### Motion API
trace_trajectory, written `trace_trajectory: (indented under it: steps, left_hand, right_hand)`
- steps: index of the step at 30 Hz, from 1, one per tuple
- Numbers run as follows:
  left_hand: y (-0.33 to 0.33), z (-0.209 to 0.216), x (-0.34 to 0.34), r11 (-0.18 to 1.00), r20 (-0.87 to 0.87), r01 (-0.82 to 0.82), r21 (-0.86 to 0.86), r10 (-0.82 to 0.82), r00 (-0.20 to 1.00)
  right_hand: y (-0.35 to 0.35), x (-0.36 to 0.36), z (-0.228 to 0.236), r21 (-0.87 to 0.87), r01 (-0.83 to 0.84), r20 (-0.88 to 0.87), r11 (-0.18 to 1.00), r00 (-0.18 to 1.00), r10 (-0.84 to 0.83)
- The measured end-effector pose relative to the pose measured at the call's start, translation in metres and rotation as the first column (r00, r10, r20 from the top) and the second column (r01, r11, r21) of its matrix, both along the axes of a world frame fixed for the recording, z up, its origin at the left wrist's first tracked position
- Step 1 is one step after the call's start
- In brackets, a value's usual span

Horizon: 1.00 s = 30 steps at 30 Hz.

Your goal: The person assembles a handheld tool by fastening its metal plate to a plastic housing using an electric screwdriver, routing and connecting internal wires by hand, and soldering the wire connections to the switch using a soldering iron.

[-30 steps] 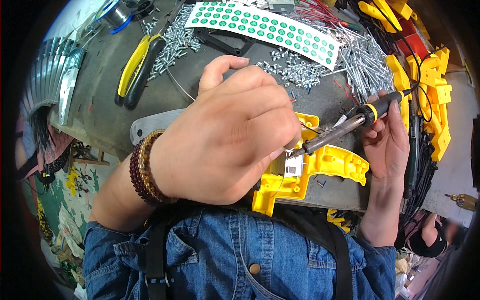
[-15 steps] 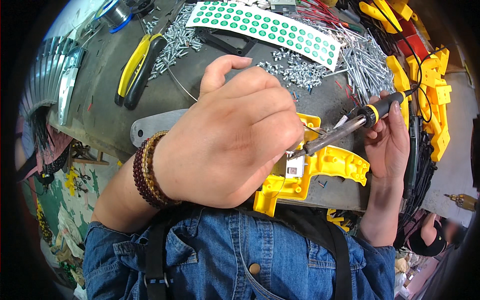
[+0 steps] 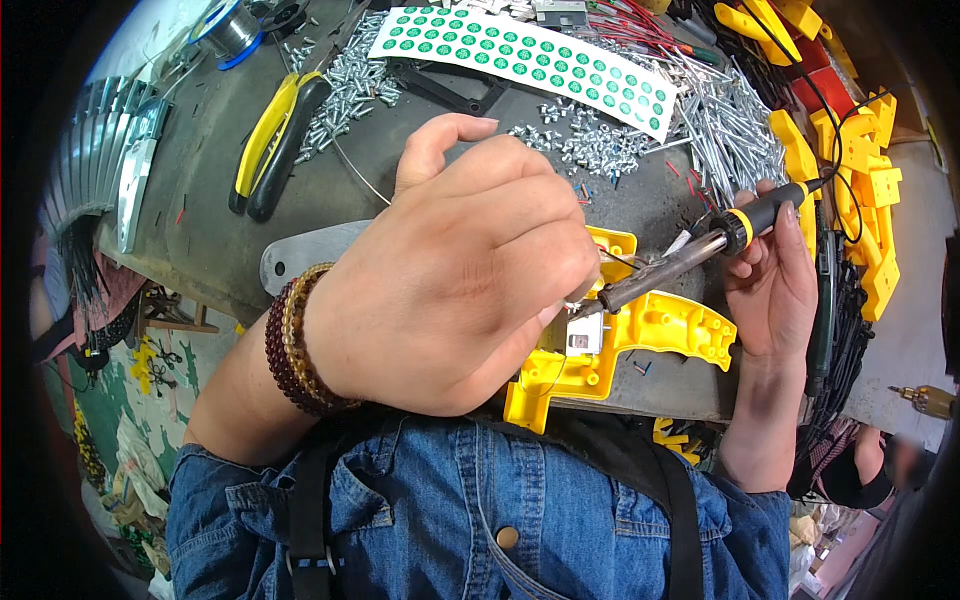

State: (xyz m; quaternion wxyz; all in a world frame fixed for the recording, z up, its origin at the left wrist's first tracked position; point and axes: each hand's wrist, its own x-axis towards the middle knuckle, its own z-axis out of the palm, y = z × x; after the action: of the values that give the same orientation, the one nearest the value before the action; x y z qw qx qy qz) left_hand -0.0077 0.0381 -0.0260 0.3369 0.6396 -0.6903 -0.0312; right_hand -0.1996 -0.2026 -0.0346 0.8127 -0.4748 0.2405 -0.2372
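My left hand (image 3: 465,275) is closed in a pinch above a yellow plastic housing half (image 3: 675,325). Its fingertips, and whatever they hold, are hidden behind the knuckles. In my right hand (image 3: 780,290) is a soldering iron (image 3: 668,272) with a black and yellow handle, slanting down to the left. The iron's tip is at a small white switch-like part (image 3: 584,338) inside the housing, close to my left fingertips. A thin dark wire runs near the iron. Part of a flat grey metal plate (image 3: 300,256) with a hole shows behind my left wrist.
Yellow-and-black pliers (image 3: 268,145), loose screws (image 3: 350,100) and a solder spool (image 3: 230,38) lie at the far left. A sheet of green round stickers (image 3: 530,58) spans the back. Long metal pins (image 3: 735,130) and yellow housings (image 3: 880,200) are at the right; the iron's cord passes there.
Very little differs. My hands, the iron and the housing appear a few pixels further left; the iron's tip is still at the white part.
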Motion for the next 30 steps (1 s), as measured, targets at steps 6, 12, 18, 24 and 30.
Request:
trace_trajectory:
  steps: [6, 12, 18, 24, 30]
  left_hand:
    - [0.000, 0.001, 0.000, 1.000, -0.018, 0.003, 0.010, -0.003, 1.000]
    - [0.000, 0.000, 0.000, 1.000, -0.008, 0.002, 0.005, -0.002, 1.000]
    - [0.000, -0.001, 0.000, 1.000, -0.016, -0.005, -0.012, 0.005, 1.000]
    - [-0.001, -0.001, 0.000, 1.000, -0.013, -0.006, -0.013, 0.006, 1.000]
    - [-0.001, -0.001, 0.000, 1.000, -0.016, -0.008, -0.024, 0.007, 1.000]
  right_hand:
    - [-0.002, -0.004, 0.002, 0.013, 0.041, -0.005, 0.999, 0.999, -0.041]
    - [-0.003, -0.005, 0.005, 0.044, 0.083, -0.047, 0.996, 0.996, -0.081]
    - [-0.007, -0.006, 0.002, 0.051, 0.060, -0.028, 0.997, 0.998, -0.058]
    - [-0.010, -0.013, 0.002, 0.101, 0.030, 0.044, 0.994, 0.998, -0.035]
    - [-0.009, -0.011, -0.002, 0.108, -0.005, 0.023, 0.994, 1.000, 0.002]
